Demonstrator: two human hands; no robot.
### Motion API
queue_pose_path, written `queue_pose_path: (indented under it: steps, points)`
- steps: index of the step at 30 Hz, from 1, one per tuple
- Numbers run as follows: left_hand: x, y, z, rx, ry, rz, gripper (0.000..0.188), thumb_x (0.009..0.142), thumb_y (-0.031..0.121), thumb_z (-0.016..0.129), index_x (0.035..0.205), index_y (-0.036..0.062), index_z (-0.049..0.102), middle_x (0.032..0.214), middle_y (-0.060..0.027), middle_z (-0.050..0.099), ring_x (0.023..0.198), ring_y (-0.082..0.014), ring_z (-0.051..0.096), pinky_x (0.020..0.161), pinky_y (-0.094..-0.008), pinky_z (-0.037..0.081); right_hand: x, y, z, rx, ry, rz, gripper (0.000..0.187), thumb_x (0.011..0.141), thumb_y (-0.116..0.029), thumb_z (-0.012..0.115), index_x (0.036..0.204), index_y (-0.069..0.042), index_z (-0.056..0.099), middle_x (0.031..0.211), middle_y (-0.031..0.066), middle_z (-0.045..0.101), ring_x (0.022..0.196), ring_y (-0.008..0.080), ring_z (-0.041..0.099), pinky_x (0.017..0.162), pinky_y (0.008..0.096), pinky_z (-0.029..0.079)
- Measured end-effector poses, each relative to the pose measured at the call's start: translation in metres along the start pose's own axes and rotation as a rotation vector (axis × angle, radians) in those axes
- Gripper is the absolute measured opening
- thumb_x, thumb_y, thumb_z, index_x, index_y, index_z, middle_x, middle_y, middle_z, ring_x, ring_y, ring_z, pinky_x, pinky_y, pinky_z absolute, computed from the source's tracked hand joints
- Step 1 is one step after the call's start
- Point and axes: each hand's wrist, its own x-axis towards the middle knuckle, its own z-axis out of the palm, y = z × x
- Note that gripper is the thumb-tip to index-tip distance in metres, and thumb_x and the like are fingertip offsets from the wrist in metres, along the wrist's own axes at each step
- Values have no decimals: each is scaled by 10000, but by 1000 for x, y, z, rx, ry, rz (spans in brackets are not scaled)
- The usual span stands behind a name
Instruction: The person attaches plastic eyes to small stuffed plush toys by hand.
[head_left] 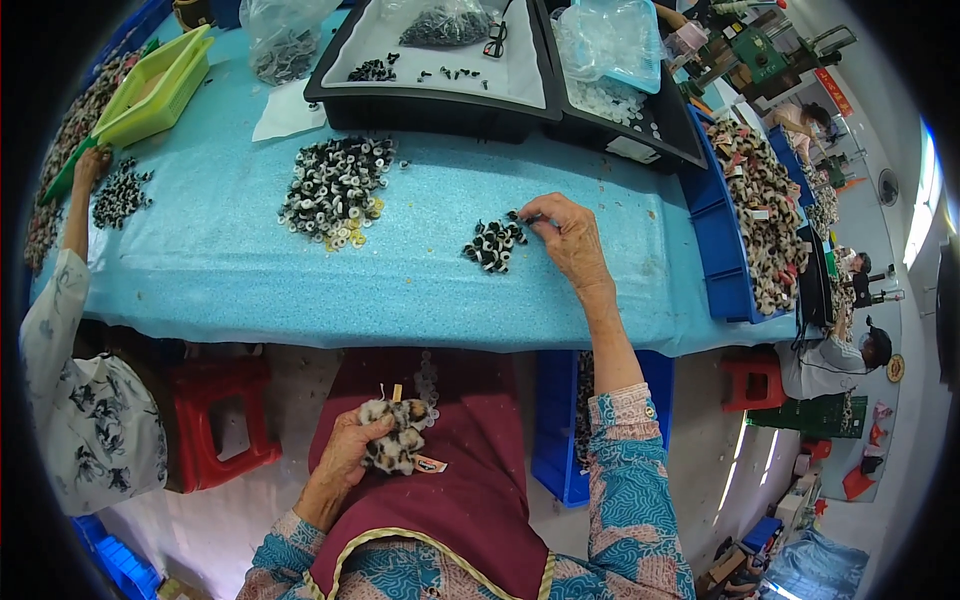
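Observation:
My left hand (345, 450) is closed round a small spotted plush piece (394, 440) in cream, brown and black, held over my lap. A paper label (430, 465) sticks out beside the plush. My right hand (570, 235) is over the table with its thumb and fingers pinched together. At its fingertips is a small black part (514, 215), too small to make out fully. Just left of those fingertips lies a small pile of black and white plastic parts (492, 247). Farther left is a larger heap of white rings and black parts (335, 190).
Black trays (430, 115) with small black parts and bags stand at the far edge. A blue crate (745, 220) full of plush pieces is at right. At left, a co-worker's hand (95, 165) is near a yellow-green basket (155, 90). A blue bin (560, 440) stands below the table.

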Motion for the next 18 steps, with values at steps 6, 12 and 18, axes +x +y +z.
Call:
queue_pose_path:
  steps: [6, 12, 18]
  points:
    - [-2, -7, -4, -1, 17, 4, 245, 866, 72, 534, 1080, -41, 573, 989, -143, 644, 863, -251, 653, 757, -390, 558, -7, -6, 2, 0, 32, 72, 194, 704, 39, 614, 883, -36, 619, 849, 128, 626, 796, 282, 620, 704, 350, 493]
    - [2, -14, -8, -149, 27, 54, 305, 831, 50, 571, 1116, -53, 538, 1015, -149, 630, 876, -248, 643, 797, -366, 527, -22, 7, 2, 14, 170, 20, 169, 770, 26, 563, 923, -15, 623, 849, 112, 629, 715, 217, 613, 665, 307, 493]
    - [3, -7, 1, -264, -8, 25, 281, 886, 165, 562, 1086, -32, 551, 1002, -121, 637, 879, -212, 642, 769, -332, 537, -86, -79, -17, 690, 226, 375, 190, 830, 29, 543, 1008, 61, 604, 830, 92, 601, 667, 126, 564, 646, 247, 483]
